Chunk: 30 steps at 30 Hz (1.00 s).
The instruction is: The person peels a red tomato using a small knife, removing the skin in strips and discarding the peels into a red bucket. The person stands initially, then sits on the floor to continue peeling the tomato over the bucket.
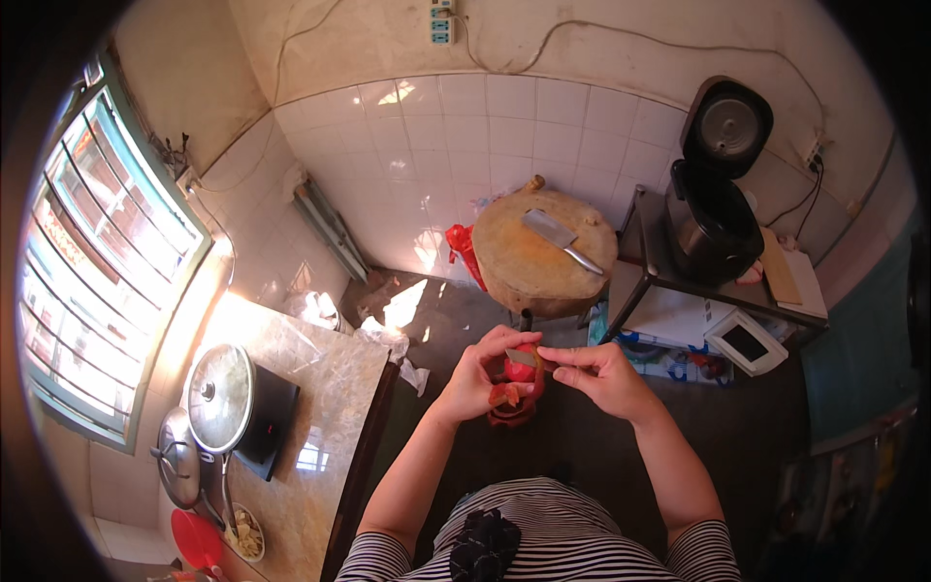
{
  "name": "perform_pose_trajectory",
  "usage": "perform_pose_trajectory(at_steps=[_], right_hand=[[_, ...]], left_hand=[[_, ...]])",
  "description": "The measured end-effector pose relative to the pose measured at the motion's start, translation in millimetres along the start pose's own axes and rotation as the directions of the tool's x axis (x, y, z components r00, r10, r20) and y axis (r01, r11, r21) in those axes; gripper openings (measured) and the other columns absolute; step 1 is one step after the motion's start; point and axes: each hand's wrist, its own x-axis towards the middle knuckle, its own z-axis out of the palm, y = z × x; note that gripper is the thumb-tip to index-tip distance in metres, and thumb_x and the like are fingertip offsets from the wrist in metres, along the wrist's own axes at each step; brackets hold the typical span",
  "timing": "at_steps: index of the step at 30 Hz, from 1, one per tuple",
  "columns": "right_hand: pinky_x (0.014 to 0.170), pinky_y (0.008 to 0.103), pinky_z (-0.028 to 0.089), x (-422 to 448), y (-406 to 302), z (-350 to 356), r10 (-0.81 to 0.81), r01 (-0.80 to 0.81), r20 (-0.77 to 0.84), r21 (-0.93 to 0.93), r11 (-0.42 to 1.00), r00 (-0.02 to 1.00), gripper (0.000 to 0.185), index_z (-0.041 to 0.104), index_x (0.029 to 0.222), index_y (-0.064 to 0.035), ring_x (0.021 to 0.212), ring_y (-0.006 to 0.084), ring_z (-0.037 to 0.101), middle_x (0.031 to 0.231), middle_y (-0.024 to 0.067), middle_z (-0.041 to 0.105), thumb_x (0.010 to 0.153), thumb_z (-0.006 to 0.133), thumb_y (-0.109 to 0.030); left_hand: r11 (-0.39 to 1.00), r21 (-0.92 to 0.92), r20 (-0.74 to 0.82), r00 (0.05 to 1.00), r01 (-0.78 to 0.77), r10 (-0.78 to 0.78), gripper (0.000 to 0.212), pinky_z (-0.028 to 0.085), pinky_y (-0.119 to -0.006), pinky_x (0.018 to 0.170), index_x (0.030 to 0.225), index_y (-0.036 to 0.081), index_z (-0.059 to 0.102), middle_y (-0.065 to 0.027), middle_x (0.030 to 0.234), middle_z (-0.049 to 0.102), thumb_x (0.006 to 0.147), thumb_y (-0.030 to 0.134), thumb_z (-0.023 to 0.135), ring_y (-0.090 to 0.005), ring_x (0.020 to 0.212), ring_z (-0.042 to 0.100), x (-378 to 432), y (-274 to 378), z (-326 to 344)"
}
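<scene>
My left hand (484, 375) is curled around a round red piece of food (519, 369), whose kind I cannot tell. A small flat metal blade (521, 357) lies against its top, near my left fingers. My right hand (600, 375) comes in from the other side, thumb and forefinger at a thin reddish-brown strip (539, 371) beside the red piece. More dark red curled strips (513, 416) show just below my left hand. Both hands are in front of my striped shirt, over the dark floor. My fingers partly hide the blade and food.
Ahead stands a round wooden chopping block (527, 269) with a cleaver (560, 238) on it. An open rice cooker (713, 218) is on a small table at right, above a white kitchen scale (747, 342). A lidded pan (222, 396) sits on the left counter (331, 393), near a bowl of cut food (246, 535).
</scene>
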Motion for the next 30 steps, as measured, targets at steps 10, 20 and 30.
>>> perform_pose_trajectory(at_steps=[10, 20, 30], right_hand=[[0.085, 0.0211, 0.046, 9.0, -10.5, 22.0, 0.082, -0.089, 0.12, 0.052, 0.995, 0.989, 0.044, 0.053, 0.132, -0.0042, 0.094, 0.0044, 0.057, 0.12, 0.0041, 0.064, 0.089, 0.06, 0.002], [0.072, 0.0168, 0.044, 22.9, -8.6, 51.3, 0.094, -0.098, 0.097, 0.045, 0.994, 0.991, 0.034, 0.06, 0.124, -0.0031, 0.083, 0.0002, 0.053, 0.103, 0.0004, 0.068, 0.09, 0.061, 0.0], [0.073, 0.0198, 0.047, 34.6, -10.1, 81.3, 0.08, -0.085, 0.072, 0.074, 0.994, 0.994, 0.032, 0.062, 0.122, -0.0043, 0.084, 0.0029, 0.056, 0.101, 0.0018, 0.07, 0.09, 0.062, -0.002]], left_hand=[[1.0, 0.02, 0.067, 0.998, -0.004, 0.003, 0.061, 0.045, -0.028, 0.089, 0.127, 0.005, 0.058, -0.0061, 0.108, 0.054, 0.069, 0.004, 0.079, -0.0163, 0.1, 0.055, -21.2, 10.4, -25.2], [0.984, 0.169, 0.032, 0.998, -0.056, 0.051, 0.063, 0.043, -0.033, 0.094, 0.124, 0.006, 0.061, -0.0077, 0.105, 0.06, 0.065, 0.007, 0.082, -0.0206, 0.101, 0.056, -43.5, 21.0, -48.4], [0.967, 0.205, 0.067, 0.988, -0.151, 0.14, 0.068, 0.046, -0.032, 0.092, 0.13, 0.004, 0.054, -0.009, 0.113, 0.06, 0.068, 0.0, 0.08, -0.0184, 0.103, 0.058, -62.6, 22.3, -72.7]])
